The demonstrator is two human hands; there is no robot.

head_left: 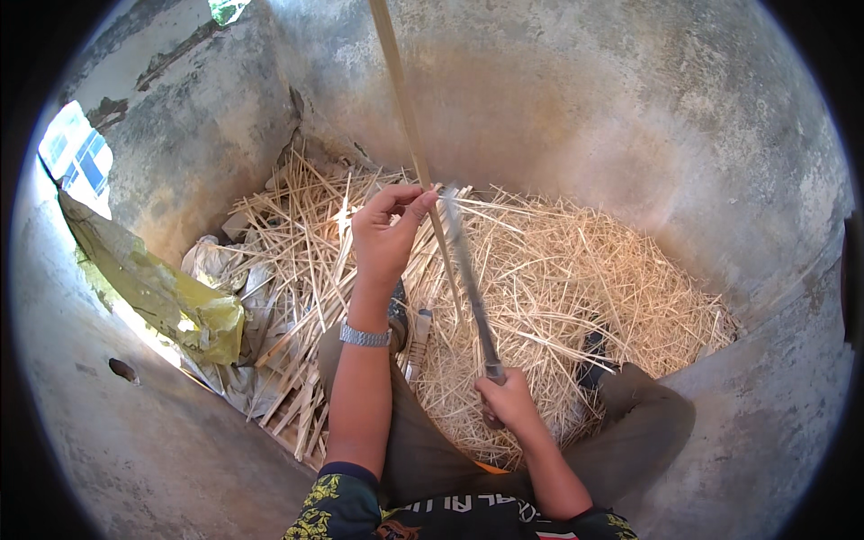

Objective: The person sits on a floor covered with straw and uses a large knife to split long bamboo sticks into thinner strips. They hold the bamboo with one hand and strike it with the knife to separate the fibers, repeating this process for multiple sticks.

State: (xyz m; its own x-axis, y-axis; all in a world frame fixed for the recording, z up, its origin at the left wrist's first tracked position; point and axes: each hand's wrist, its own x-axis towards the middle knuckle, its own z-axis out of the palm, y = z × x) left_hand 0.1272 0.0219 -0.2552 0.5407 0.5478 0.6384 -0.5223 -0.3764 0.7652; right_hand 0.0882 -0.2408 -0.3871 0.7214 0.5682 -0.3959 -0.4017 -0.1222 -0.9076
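**Knife laid against a bamboo strip**

The left hand (pixel 385 232) pinches a long strip (pixel 407 108) that runs up and away. The right hand (pixel 508 402), nearer the body, is closed on a knife (pixel 468 279) whose blade slants up to meet the strip just right of the left fingers (pixel 416 203), above the shavings (pixel 576 279).
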